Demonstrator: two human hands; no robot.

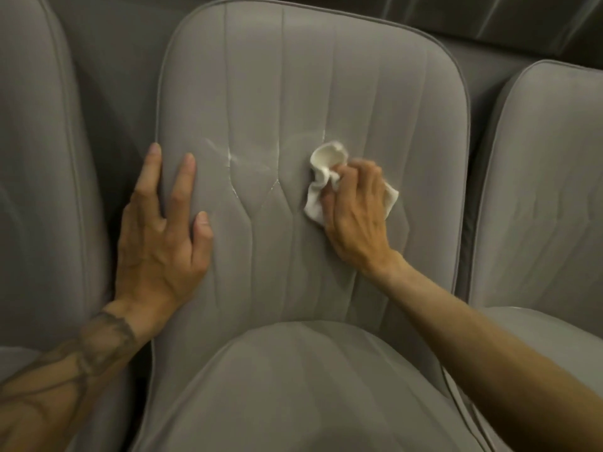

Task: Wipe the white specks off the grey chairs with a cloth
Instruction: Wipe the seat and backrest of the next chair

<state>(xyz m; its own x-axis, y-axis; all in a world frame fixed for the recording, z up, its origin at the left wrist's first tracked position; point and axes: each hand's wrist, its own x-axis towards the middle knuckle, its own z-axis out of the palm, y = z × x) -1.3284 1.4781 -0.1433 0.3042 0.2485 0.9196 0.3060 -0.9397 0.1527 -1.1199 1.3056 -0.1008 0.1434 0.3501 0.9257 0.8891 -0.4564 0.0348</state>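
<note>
A grey padded chair back [293,76] with stitched seams fills the middle of the view, its seat cushion [293,386] below. White smears and specks [228,154] run along the seams at mid height, left of centre. My right hand [355,210] presses a crumpled white cloth [326,164] against the back, just right of the marks. My left hand [163,233] lies flat with fingers spread on the back's left edge, holding nothing.
Matching grey chairs stand close on both sides, one on the left [36,190] and one on the right [548,190]. Narrow dark gaps separate them. A darker surface [522,24] runs behind the chair tops.
</note>
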